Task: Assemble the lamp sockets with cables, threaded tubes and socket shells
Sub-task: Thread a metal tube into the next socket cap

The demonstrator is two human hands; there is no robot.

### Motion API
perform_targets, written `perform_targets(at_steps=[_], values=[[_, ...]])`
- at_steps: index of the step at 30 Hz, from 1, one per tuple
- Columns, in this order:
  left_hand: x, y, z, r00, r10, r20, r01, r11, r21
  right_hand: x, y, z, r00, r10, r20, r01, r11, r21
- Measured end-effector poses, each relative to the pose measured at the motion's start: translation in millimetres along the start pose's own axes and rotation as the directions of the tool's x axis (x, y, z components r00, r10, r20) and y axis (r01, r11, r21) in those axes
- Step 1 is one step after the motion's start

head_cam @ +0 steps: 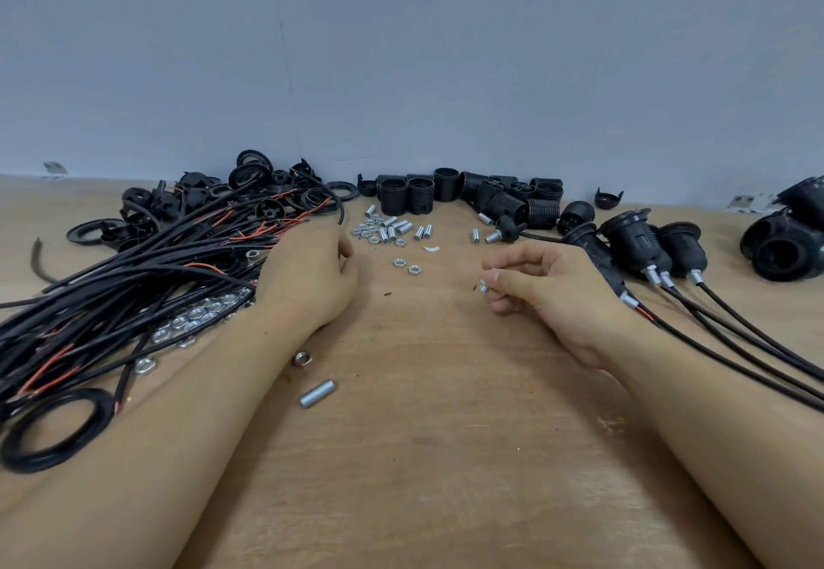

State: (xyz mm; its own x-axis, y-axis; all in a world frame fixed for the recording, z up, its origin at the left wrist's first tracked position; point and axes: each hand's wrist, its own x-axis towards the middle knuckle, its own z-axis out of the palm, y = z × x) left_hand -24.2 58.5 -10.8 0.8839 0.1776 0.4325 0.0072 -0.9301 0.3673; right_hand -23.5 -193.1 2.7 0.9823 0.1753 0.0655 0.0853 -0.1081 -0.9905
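Head view: right hand (pixel 535 287) pinching small silver threaded metal piece (pixel 483 286) above tan wooden table (pixel 423 457); left hand (pixel 312 274) curled at black cable bundle (pixel 133 283), grip unclear; advise drawing one cable free before threading.

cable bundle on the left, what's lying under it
Hex nuts show through gaps under the cable bundle, beside the left hand. Black rings peek out at its far edge. Anything deeper is covered.
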Motion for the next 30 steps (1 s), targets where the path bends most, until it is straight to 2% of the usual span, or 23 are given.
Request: perform_targets(at_steps=[4, 11, 15, 17, 19, 22, 27, 29, 30], values=[[3, -1, 0, 0.997, 0.048, -0.061, -0.042, 0.995, 0.096, 1, 1, 0, 1.0, 0.012, 0.017, -0.012, 1.0, -0.008], [27, -25, -22, 0.98, -0.068, -0.186, 0.104, 0.975, 0.195, 1, 0, -1, 0.999, 0.048, 0.024, -0.05, 0.996, 0.072], [55, -42, -29, 0.992, -0.125, 0.009, 0.113, 0.926, 0.361, 0, 1, 2, 0.997, 0.072, 0.034, -0.074, 0.995, 0.068], [66, -49, -29, 0.981, -0.134, 0.137, 0.075, 0.927, 0.368, -1, 0, 3, 0.997, 0.072, 0.03, -0.074, 0.995, 0.072], [71, -53, -30, 0.977, -0.115, 0.179, 0.044, 0.932, 0.359, -1, -1, 3, 0.997, 0.072, 0.034, -0.075, 0.994, 0.086], [76, -58, -29, 0.987, -0.098, 0.127, 0.048, 0.936, 0.348, -1, -2, 3, 0.995, 0.085, 0.044, -0.09, 0.988, 0.128], [88, -58, -31, 0.981, -0.159, 0.115, 0.11, 0.932, 0.346, -3, -6, 4, 0.994, 0.101, 0.046, -0.107, 0.98, 0.166], [86, -50, -38, 0.983, -0.179, 0.052, 0.148, 0.919, 0.366, -3, -7, 4, 0.997, 0.077, 0.023, -0.079, 0.981, 0.175], [82, -44, -42, 0.987, -0.156, -0.023, 0.154, 0.915, 0.373, -3, -8, 4, 0.998, 0.062, 0.006, -0.062, 0.981, 0.182]])
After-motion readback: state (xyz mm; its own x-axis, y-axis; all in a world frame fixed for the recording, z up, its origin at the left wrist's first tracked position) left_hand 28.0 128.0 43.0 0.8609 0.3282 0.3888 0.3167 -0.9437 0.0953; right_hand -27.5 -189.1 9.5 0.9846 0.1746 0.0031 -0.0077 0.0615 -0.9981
